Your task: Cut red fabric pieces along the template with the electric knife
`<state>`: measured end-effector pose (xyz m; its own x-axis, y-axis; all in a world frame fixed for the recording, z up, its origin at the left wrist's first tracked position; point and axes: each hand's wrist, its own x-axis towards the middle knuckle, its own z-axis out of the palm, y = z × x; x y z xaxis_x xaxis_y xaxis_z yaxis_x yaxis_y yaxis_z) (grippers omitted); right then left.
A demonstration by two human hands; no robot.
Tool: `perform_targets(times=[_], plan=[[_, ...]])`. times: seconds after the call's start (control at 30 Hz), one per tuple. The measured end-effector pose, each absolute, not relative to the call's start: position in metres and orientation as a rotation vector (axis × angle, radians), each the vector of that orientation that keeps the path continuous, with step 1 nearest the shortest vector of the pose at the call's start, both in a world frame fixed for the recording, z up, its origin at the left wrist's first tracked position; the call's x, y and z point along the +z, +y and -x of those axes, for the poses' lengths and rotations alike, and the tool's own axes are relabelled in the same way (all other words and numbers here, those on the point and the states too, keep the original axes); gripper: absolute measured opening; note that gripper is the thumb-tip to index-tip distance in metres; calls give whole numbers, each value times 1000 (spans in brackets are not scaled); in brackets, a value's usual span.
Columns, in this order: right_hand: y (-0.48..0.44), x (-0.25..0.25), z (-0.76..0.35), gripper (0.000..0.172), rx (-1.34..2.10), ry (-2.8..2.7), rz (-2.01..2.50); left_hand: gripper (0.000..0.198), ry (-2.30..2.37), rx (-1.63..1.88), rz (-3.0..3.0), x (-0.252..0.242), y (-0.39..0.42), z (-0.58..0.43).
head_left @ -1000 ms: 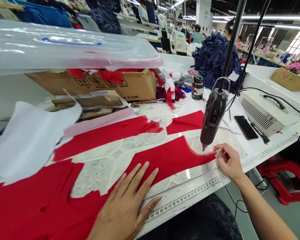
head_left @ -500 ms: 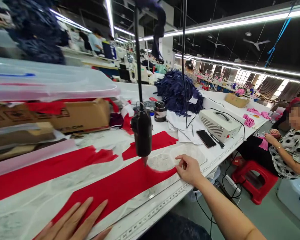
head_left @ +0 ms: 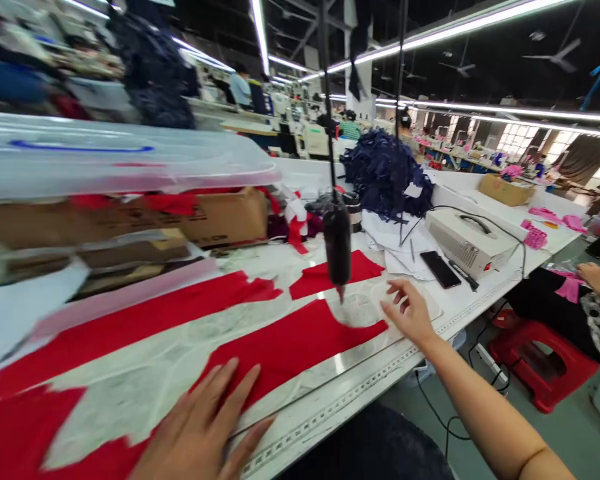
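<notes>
A long piece of red fabric (head_left: 285, 347) lies flat on the white worktable (head_left: 360, 390). My left hand (head_left: 200, 427) rests flat on its near end, fingers stretched out. My right hand (head_left: 410, 313) hovers just above the fabric's right tip, fingers spread, holding nothing. A dark tool (head_left: 337, 250) hangs on a rod right above that tip, its point close to the cloth. More red pieces lie behind: a long strip (head_left: 130, 327) and a small piece (head_left: 330, 273).
A cardboard box (head_left: 220, 217) under a clear plastic lid (head_left: 105, 160) stands at the back left. A grey machine (head_left: 467, 240), a phone (head_left: 440, 269) and a navy cloth heap (head_left: 380, 173) are at the right. A seated person (head_left: 587, 293) and red stool (head_left: 540, 363) are beside the table.
My right hand has let go of the fabric tip and lifted with fingers spread. The view has swung up and then back left; my left hand stays flat on the cloth.
</notes>
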<state>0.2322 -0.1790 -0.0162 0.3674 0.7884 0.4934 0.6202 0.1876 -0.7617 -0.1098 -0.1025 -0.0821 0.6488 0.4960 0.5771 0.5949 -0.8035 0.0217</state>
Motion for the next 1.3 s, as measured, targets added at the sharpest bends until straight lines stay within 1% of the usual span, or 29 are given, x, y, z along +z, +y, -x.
perform_targets(times=[0.07, 0.13, 0.2, 0.23, 0.27, 0.3, 0.37, 0.4, 0.43, 0.47, 0.63, 0.87, 1.3], plan=[[-165, 0, -230, 58, 242, -1303, 1422, 72, -800, -860, 2704, -62, -117, 102], [-146, 16, -223, 78, 272, -1284, 1305, 68, -753, -856, 2710, -49, -129, 88], [-129, 30, -211, 90, 291, -1275, 1238, 67, -670, -766, 2825, -41, -139, 72], [-122, 35, -204, 91, 286, -1270, 1220, 65, -624, -740, 2868, -38, -143, 63], [-116, 39, -198, 85, 278, -1261, 1209, 63, -576, -721, 2903, -35, -146, 54], [-112, 42, -192, 73, 263, -1250, 1207, 62, -532, -699, 2934, -32, -149, 45], [-107, 45, -184, 42, 227, -1236, 1222, 64, -454, -600, 3017, -28, -152, 27], [-107, 46, -182, 29, 211, -1237, 1236, 67, -421, -553, 3060, -27, -153, 18], [-109, 47, -181, 22, 198, -1243, 1252, 70, -390, -510, 3098, -26, -153, 8], [-112, 49, -181, 19, 187, -1252, 1268, 73, -362, -483, 3124, -25, -152, 0], [-134, 58, -190, 21, 152, -1272, 1289, 76, -254, -424, 3147, -30, -144, -30], [-160, 53, -204, 25, 141, -1233, 1310, 70, -300, -448, 3167, -31, -143, -26], [-155, 44, -209, 29, 65, -1129, 1314, 70, -254, -540, 3195, -35, -142, -31]])
